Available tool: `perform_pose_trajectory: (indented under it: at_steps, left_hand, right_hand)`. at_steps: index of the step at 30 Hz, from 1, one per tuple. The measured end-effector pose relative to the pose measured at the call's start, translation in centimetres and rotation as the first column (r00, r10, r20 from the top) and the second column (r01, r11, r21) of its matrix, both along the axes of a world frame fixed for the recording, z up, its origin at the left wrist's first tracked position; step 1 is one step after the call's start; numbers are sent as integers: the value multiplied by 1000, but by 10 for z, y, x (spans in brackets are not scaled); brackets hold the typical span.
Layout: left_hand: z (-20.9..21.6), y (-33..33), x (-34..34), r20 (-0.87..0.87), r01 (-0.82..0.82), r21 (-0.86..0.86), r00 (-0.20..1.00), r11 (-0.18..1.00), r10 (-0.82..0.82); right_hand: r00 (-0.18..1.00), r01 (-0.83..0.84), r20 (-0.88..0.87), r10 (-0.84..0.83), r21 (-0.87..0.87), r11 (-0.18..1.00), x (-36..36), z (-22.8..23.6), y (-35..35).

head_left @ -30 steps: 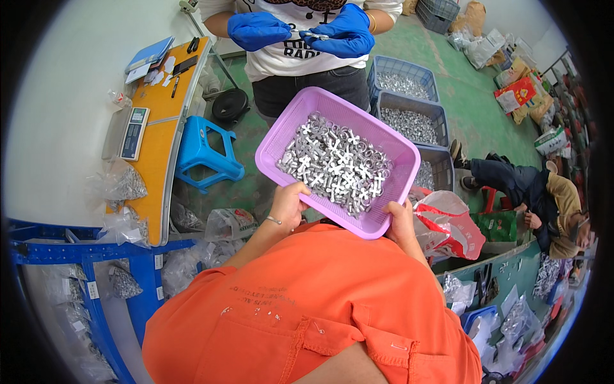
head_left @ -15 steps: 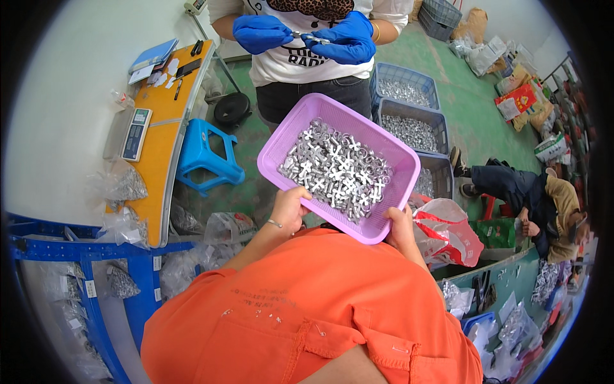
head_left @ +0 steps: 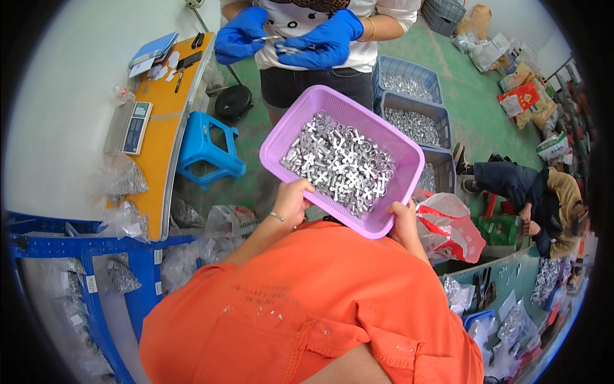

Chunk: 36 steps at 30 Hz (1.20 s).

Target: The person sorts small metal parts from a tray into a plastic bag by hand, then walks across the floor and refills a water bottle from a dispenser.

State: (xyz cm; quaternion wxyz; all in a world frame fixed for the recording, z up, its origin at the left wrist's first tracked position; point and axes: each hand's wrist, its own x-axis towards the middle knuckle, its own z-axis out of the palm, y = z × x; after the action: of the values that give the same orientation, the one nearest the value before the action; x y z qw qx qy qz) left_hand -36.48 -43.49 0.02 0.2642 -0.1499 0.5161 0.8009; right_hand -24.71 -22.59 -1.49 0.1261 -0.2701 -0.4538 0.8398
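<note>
Currently, both bare hands support a purple plastic basket (head_left: pixel 274 147) at the centre of the field, just beyond the wearer's orange garment (head_left: pixel 307 275). The basket is rectangular with rounded corners, a smooth flat rim and finely perforated walls. It sits skewed, its long axis running from 10 o'clock to 4 o'clock.

Taking the basket as the dial centre, the left hand (head_left: pixel 293 200) grips the rim at 8 o'clock, and the right hand (head_left: pixel 403 221) grips it between 4 and 5 o'clock. Each thumb lies at the rim; the remaining fingers are largely hidden, so their spread cannot be told. A metal bangle (head_left: pixel 276 216) encircles the left wrist.

Inside, loose metal parts (head_left: pixel 345 160) form a shiny silver heap: cross shapes, rings and short cylinders, mixed.

At 11 o'clock, a co-worker's blue gloves (head_left: pixel 326 41) hold small metal pieces. At 2 o'clock, a grey-blue plastic crate (head_left: pixel 419 105) contains similar silver pieces. At 4 o'clock, near the right hand, stands a crumpled red-and-white sack (head_left: pixel 448 227). At 9 o'clock, a glossy blue plastic stool (head_left: pixel 197 137) stands beside a flat yellow-orange table (head_left: pixel 163 105).
</note>
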Motion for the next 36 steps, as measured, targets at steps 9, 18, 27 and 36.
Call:
perform_pose_trajectory:
  at_steps: [9, 18, 27, 36]
  left_hand:
    - [-5, -2, -2, 0, 1, 4, 1000, 1000, -1]
    - [-8, -3, -8, 13, 47, 12, 999, 999, -47]
    - [-16, -6, -17, 48, 117, 18, 992, 993, -117]
    - [-18, -5, -20, 39, 123, 25, 992, 992, -124]
  right_hand:
    - [1000, 20, -16, -20, -22, 1000, -2, -8, 2]
    - [1000, 21, 10, -21, -35, 999, -1, -4, -2]
    - [996, 78, 35, -77, -43, 996, 5, -9, -10]
    - [991, 128, 46, -126, -36, 991, 3, -1, -17]
